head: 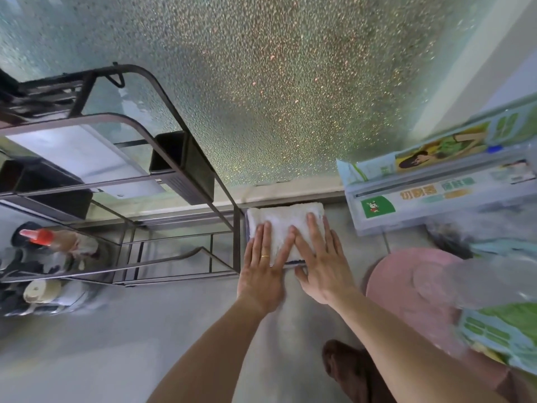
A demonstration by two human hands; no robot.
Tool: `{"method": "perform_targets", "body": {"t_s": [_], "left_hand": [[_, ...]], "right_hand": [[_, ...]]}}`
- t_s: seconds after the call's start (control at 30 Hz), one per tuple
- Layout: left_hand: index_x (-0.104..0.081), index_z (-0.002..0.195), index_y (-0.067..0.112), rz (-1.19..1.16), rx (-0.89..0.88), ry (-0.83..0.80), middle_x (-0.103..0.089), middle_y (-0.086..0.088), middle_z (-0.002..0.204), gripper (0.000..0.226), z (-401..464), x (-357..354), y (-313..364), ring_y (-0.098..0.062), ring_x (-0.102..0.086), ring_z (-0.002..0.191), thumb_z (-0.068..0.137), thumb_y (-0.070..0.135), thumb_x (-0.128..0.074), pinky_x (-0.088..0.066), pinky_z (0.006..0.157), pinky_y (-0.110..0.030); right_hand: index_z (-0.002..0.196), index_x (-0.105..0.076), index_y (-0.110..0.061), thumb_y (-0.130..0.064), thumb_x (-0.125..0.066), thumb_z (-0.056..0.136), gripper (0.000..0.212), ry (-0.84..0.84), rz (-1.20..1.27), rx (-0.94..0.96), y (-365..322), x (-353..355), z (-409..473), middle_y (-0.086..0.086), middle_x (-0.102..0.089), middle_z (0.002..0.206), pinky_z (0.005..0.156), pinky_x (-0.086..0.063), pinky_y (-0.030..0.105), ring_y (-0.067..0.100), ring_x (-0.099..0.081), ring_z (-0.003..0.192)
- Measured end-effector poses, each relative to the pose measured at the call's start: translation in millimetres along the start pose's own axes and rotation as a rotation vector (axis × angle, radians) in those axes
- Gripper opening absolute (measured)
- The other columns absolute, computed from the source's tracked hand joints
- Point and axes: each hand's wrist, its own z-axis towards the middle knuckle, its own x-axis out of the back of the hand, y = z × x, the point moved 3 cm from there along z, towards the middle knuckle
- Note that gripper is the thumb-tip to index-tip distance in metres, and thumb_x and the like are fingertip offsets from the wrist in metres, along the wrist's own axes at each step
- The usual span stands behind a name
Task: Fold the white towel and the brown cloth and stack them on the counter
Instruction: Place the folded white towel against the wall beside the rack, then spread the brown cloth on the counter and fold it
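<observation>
Both palms lay flat, fingers spread, on the folded white towel (283, 225) against the far edge of the counter (180, 321): left hand (263, 266), right hand (321, 263). The brown cloth (348, 370) sat half hidden under the right forearm and cut off below.

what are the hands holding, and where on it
Nothing is gripped: the left hand and right hand lie flat, fingers spread, on top of the folded towel.
</observation>
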Motion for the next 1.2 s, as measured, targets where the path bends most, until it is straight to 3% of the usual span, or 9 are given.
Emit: {"method": "perform_targets", "body": {"t_s": [0.17,0.27,0.4,0.47,0.57,0.67,0.87,1.07,1.2], "left_hand": [[0.009,0.157,0.027,-0.012,-0.015,0.014,0.015,-0.024,0.163,0.086,-10.5,28.4,5.9,-0.034,0.019,0.151,0.086,0.021,-0.039,-0.008,0.125,-0.05],[-0.01,0.158,0.021,-0.065,-0.052,0.103,0.002,-0.021,0.165,0.077,-36.2,45.0,20.5,-0.033,0.008,0.153,0.086,0.017,-0.038,-0.01,0.125,-0.049],[-0.041,0.146,0.023,-0.21,-0.21,0.013,-0.041,-0.009,0.155,0.059,-77.6,29.8,56.5,-0.031,-0.035,0.144,0.087,0.018,-0.044,-0.03,0.12,-0.04],[-0.051,0.137,0.024,-0.271,-0.279,-0.077,-0.058,-0.003,0.138,0.052,-95.3,16.7,75.7,-0.026,-0.053,0.128,0.085,0.024,-0.045,-0.04,0.11,-0.036],[-0.051,0.134,0.025,-0.317,-0.363,-0.174,-0.064,-0.001,0.126,0.049,-115.5,5.6,101.7,-0.025,-0.06,0.113,0.084,0.029,-0.05,-0.049,0.097,-0.035],[-0.047,0.136,0.023,-0.307,-0.352,-0.259,-0.064,-0.007,0.121,0.05,-124.9,-1.1,116.2,-0.031,-0.059,0.108,0.086,0.026,-0.053,-0.05,0.091,-0.039],[-0.063,0.103,0.012,-0.392,-0.199,-0.36,-0.066,-0.014,0.106,0.03,-134.2,13.8,111.6,-0.035,-0.057,0.104,0.076,0.022,-0.056,-0.047,0.087,-0.04],[-0.052,0.079,0.027,-0.775,-0.112,-0.267,-0.069,-0.004,0.088,0.024,-161.3,61.7,50.9,-0.025,-0.059,0.08,0.058,0.021,-0.062,-0.045,0.068,-0.031],[-0.041,0.079,0.033,-0.819,-0.101,-0.218,-0.067,-0.003,0.079,0.035,-190.7,111.4,-6.0,-0.02,-0.053,0.067,0.06,0.011,-0.061,-0.051,0.064,-0.036]], "right_hand": [[0.157,-0.003,-0.029,-0.033,-0.068,0.08,0.101,-0.027,0.074,-0.02,-7.4,31.2,-10.9,0.01,0.007,0.167,0.12,-0.025,0.052,0.037,0.003,0.153],[0.158,-0.003,-0.024,-0.022,-0.068,0.084,0.097,0.041,0.18,-0.037,-11.0,60.8,-48.8,0.007,-0.006,0.168,0.12,-0.027,0.041,0.029,-0.011,0.153],[0.139,-0.047,-0.017,-0.019,-0.068,0.087,0.056,0.138,0.258,-0.113,-5.4,79.0,-126.5,0.005,-0.058,0.135,0.097,-0.054,0.039,0.024,-0.058,0.119],[0.119,-0.06,-0.019,-0.02,-0.069,0.086,0.034,0.118,0.232,-0.167,-3.5,74.6,-163.8,0.002,-0.066,0.11,0.078,-0.058,0.039,0.025,-0.066,0.095],[0.107,-0.064,-0.025,-0.029,-0.071,0.081,0.028,-0.014,0.167,-0.246,-4.3,63.6,-205.4,-0.003,-0.067,0.097,0.069,-0.057,0.038,0.022,-0.067,0.084],[0.105,-0.065,-0.023,-0.039,-0.079,0.066,0.045,-0.162,0.034,-0.303,-6.8,55.3,-228.5,0.0,-0.068,0.094,0.067,-0.057,0.039,0.024,-0.066,0.082],[0.11,-0.066,-0.021,-0.003,-0.078,0.062,0.052,-0.084,0.048,-0.374,-11.1,54.8,-246.1,0.003,-0.067,0.095,0.059,-0.056,0.039,0.028,-0.066,0.081],[0.14,-0.046,-0.031,-0.008,-0.063,0.074,0.072,-0.052,0.197,-0.287,-52.2,83.1,-240.7,0.004,-0.057,0.118,0.085,-0.054,0.04,0.027,-0.061,0.101],[0.123,-0.056,-0.033,-0.022,-0.062,0.076,0.048,-0.118,0.259,-0.206,-114.0,99.1,-214.9,-0.002,-0.05,0.113,0.088,-0.052,0.037,0.025,-0.06,0.103]]}}
